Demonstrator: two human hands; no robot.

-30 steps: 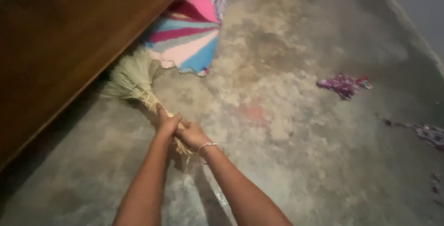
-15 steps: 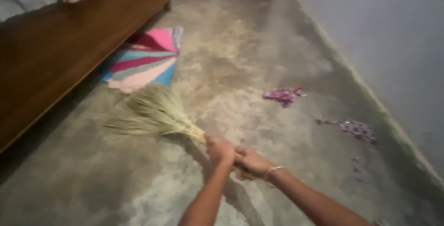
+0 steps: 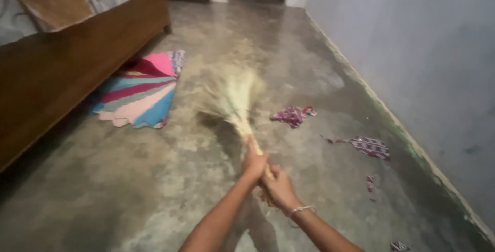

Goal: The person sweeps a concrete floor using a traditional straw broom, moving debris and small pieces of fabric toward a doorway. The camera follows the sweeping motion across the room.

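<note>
- We record a bare concrete floor (image 3: pixel 154 190), mottled grey, running from the near edge to a doorway at the far end.
- A pale wall (image 3: pixel 412 51) closes the right side; its foot meets the floor along a greenish line.
- A brown wooden bed frame (image 3: pixel 67 71) fills the left side, with patterned bedding on top.
- A striped mat (image 3: pixel 139 94) in pink, blue and red lies flat on the floor, its left part tucked under the bed frame.
- The grass broom (image 3: pixel 234 100) is near the middle of the floor; its long axis runs from the handle at our hands up and slightly left, bristles pointing away from us towards the doorway (bristle fan blurred, so we cannot tell whether it touches the floor).
- Our left hand (image 3: pixel 254 163) is clenched round the broom handle, ahead of the other.
- Our right hand (image 3: pixel 280 187), with a thin bracelet at the wrist, grips the handle just behind it; the two hands touch.
- A purple cloth scrap (image 3: pixel 294 114) lies just right of the bristles; a second patterned scrap (image 3: pixel 368 146) lies nearer the wall.
- No containers in view.
</note>
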